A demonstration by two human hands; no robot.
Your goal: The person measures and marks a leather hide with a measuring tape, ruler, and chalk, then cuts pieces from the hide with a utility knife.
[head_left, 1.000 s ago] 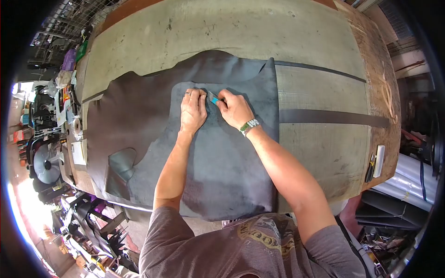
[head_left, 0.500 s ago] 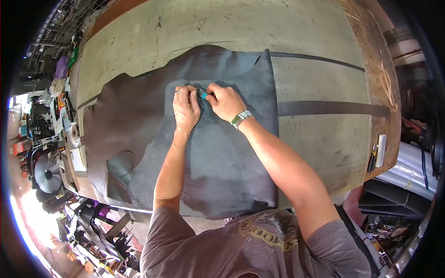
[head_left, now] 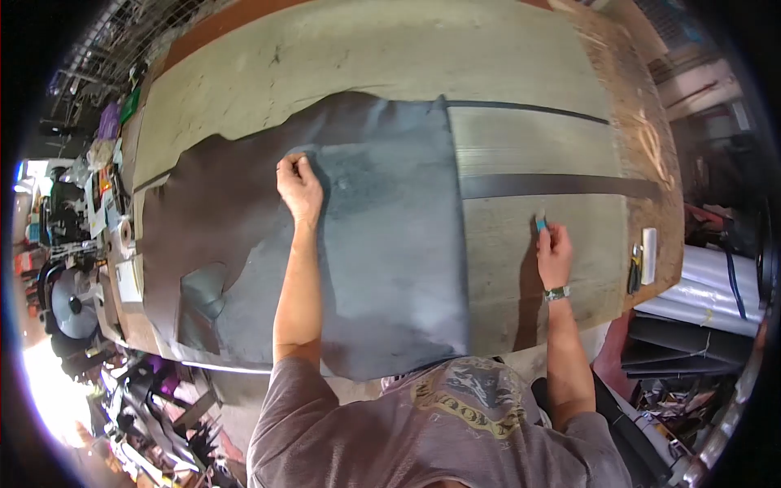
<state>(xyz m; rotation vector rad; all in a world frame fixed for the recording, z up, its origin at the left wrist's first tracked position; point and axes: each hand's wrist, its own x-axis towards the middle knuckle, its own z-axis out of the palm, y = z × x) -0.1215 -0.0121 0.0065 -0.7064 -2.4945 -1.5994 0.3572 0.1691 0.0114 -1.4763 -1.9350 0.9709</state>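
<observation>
A broad, dark leather sheet [head_left: 390, 268] lies rumpled across the near-left and middle of a scuffed worktable [head_left: 537, 49]. Two dark strips, one narrow [head_left: 529, 108], one wide [head_left: 561, 186], extend right from it. Pliers [head_left: 634, 270] lie beside a white bar [head_left: 648, 255] near the right edge; a fan [head_left: 73, 301] stands left of the table. The right hand [head_left: 555, 256] grips a blue cutter [head_left: 541, 222]. The left hand [head_left: 299, 187], fingers curled, is at the leather; whether it pinches any is unclear.
</observation>
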